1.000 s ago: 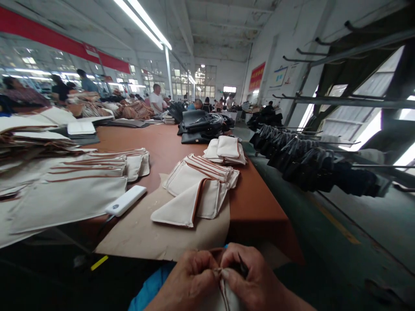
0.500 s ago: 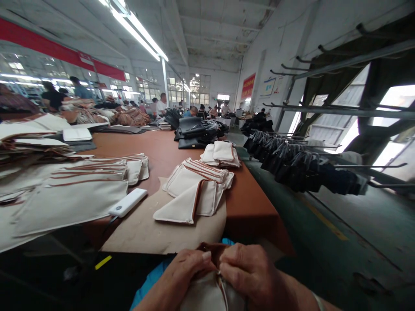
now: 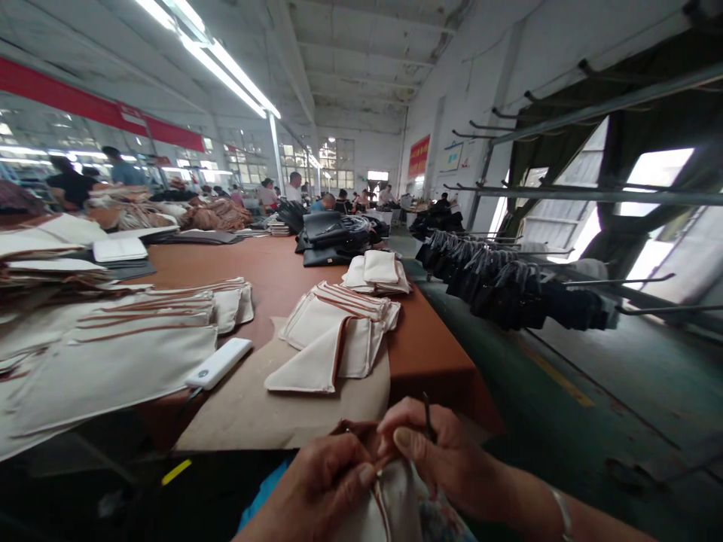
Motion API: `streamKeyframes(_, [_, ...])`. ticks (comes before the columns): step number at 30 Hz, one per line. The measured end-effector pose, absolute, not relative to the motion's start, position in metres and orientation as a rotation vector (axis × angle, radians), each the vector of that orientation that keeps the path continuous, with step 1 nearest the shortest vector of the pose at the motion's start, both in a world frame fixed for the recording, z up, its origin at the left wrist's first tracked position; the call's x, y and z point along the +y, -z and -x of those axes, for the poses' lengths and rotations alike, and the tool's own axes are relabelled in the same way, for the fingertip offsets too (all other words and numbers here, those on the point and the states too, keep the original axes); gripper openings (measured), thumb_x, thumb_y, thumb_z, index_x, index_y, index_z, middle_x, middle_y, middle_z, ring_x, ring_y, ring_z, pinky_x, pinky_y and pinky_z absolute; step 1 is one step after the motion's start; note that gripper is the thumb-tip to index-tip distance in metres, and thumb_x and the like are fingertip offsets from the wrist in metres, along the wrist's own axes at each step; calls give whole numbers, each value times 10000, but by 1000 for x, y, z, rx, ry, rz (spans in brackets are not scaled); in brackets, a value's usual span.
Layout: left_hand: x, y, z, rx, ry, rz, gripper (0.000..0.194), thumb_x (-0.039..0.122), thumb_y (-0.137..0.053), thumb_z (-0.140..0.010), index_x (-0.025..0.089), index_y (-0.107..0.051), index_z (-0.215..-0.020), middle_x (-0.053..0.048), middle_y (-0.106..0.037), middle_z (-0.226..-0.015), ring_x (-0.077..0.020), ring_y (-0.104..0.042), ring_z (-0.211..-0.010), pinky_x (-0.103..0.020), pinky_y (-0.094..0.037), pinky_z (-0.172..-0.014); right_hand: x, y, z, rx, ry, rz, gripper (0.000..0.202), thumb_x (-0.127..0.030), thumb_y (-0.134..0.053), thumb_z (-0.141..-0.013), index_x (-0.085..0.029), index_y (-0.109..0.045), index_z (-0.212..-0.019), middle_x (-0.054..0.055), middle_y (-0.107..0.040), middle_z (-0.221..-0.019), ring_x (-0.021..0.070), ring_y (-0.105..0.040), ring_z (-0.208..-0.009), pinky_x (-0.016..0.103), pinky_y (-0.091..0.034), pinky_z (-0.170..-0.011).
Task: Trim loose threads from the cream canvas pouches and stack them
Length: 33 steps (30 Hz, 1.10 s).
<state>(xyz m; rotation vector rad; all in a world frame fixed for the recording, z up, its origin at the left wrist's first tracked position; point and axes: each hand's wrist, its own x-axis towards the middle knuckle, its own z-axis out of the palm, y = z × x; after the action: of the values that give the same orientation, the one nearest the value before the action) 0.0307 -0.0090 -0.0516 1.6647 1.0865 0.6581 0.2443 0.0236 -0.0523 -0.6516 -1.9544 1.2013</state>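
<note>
Low in front of me, over my lap, is a cream fabric pouch (image 3: 402, 493) with a brown lining or edge (image 3: 361, 430). My left hand (image 3: 324, 478) is closed, pinching the pouch near its opening edge between thumb and fingers. My right hand (image 3: 452, 455) is bent just to the right, its thumb and forefinger at the brown edge. A thin dark tool (image 3: 427, 414) sticks up between its fingers; its lower end is mostly hidden, so I cannot tell its exact kind. A zip or seam runs down the pouch below my fingertips.
On the brown-covered table (image 3: 434, 342) lie stacked cream pouches (image 3: 321, 339), more cream pieces (image 3: 129, 346) at left, a white power bank (image 3: 219, 363) and black bags (image 3: 333, 233). A rack of dark bags (image 3: 497, 282) stands right. Several people work farther back.
My right hand has shifted slightly up and opened its grip somewhat, and the thin dark tool now shows between its fingers. My left hand stays on the pouch. The view has shifted slightly.
</note>
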Motion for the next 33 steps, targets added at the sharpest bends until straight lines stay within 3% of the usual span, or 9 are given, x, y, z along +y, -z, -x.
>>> streamKeyframes(2, [-8,50,-29,1107,-654,-1779,486,611,-455,-911,178,-479,-692,16,-433,-711,-130,-392,-660,-238,-305,-571,29,43,-243,-1939,-1371,749,356,-453,-496,-976,-128,-620,-906,16,-593,-762,121,-526,-669,234,-440,-654])
streamKeyframes(7, [-5,56,-28,1117,-684,-1921,449,561,-464,-925,182,-504,-687,8,-476,-687,-133,-427,-634,-230,-330,-559,42,26,-240,-2269,-1393,697,384,-428,-583,-911,-134,-554,-665,-45,-422,-618,79,-362,-570,199,-298,-515])
streamKeyframes(17, [-6,55,-33,768,-824,-1327,462,586,-616,-843,174,-476,-689,4,-451,-715,-126,-377,-653,-241,-315,-595,31,57,-235,-1853,-1662,599,498,-613,-629,-839,-138,-534,-727,-27,-446,-661,83,-350,-588,208,-273,-514])
streamKeyframes(21, [-1,52,-32,738,-780,-1247,494,611,-552,-875,160,-494,-681,-8,-439,-725,-124,-346,-646,-253,-287,-596,32,58,-237,-1853,-1670,574,495,-604,-635,-843,-137,-528,-715,-27,-427,-660,83,-349,-598,211,-278,-526])
streamKeyframes(24, [3,50,-31,784,-664,-1320,472,608,-608,-845,152,-538,-750,17,-400,-693,-103,-282,-594,-253,-244,-560,33,54,-236,-1850,-1665,593,496,-608,-653,-828,-141,-526,-717,-36,-433,-638,69,-336,-559,199,-270,-495])
streamKeyframes(27, [5,51,-34,888,-702,-1502,488,626,-560,-871,147,-556,-773,14,-413,-695,-112,-312,-616,-254,-246,-566,33,55,-234,-1800,-1674,641,506,-624,-671,-802,-148,-522,-712,-55,-403,-597,58,-311,-516,184,-239,-454])
streamKeyframes(33, [16,68,-10,901,-569,-1506,555,720,-550,-819,193,-420,-701,57,-307,-647,-96,-245,-582,-248,-164,-516,42,67,-253,-1514,-1679,698,446,-574,-676,-822,-171,-509,-731,-54,-415,-626,59,-330,-477,187,-264,-434])
